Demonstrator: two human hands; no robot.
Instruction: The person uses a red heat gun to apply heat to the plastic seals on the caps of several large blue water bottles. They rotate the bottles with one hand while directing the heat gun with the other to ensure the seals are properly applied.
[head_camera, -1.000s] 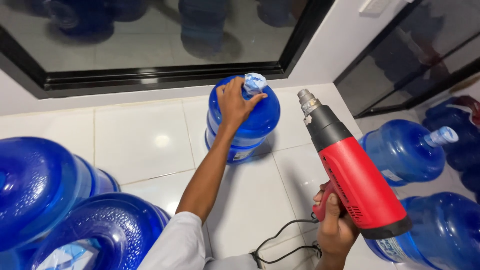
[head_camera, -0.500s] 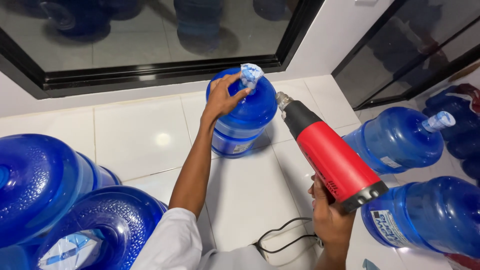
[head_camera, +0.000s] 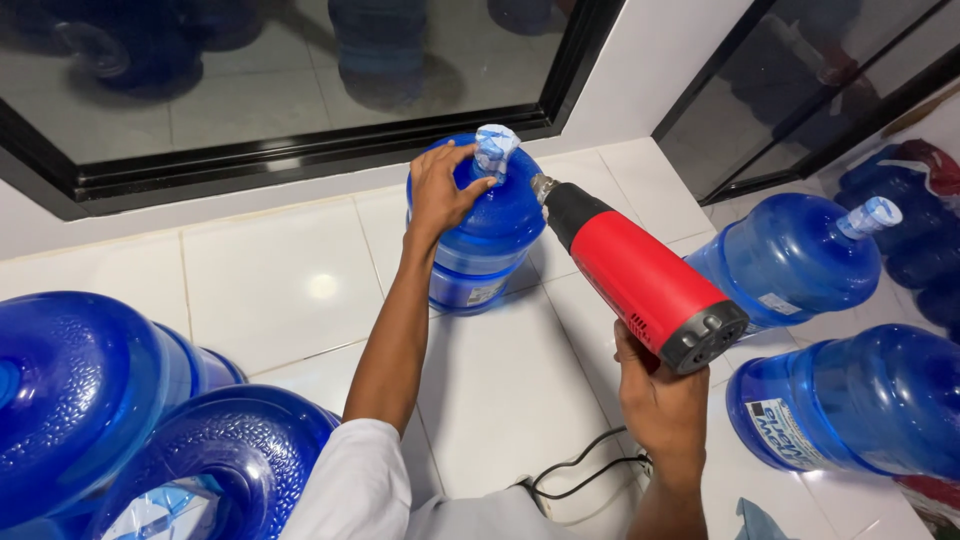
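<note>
With my left hand (head_camera: 440, 195) steadying the upright water jug (head_camera: 478, 235) on the floor tiles (head_camera: 280, 290) and my right hand (head_camera: 655, 395) gripping the heat gun (head_camera: 640, 275) aimed at its cap (head_camera: 495, 150), I risk scorching my nearby fingers.

A water-refilling shop's workroom: big blue water jugs (head_camera: 800, 262) crowd a white tiled floor (head_camera: 280, 290), one capped jug (head_camera: 483, 225) stands upright, a red heat gun (head_camera: 640, 275) points at its neck, and dark-framed glass partitions (head_camera: 270, 90) close off the space.
</note>
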